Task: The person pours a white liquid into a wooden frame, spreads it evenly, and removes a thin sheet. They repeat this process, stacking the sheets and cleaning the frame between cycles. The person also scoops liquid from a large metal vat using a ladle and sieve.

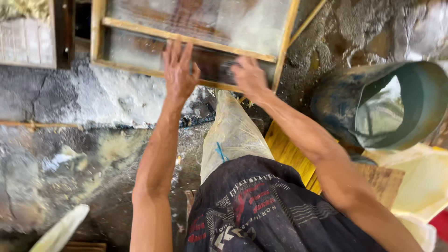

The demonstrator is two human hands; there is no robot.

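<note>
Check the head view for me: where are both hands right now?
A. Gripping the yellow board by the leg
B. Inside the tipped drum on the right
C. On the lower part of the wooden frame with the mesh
C: the left hand lies flat with fingers spread against the wooden frame, and the right hand rests on the dark panel by its lower rail; the drum lies untouched.

Both hands [179,70] [249,77] on frame [186,39], barrel [396,105] right.
</note>
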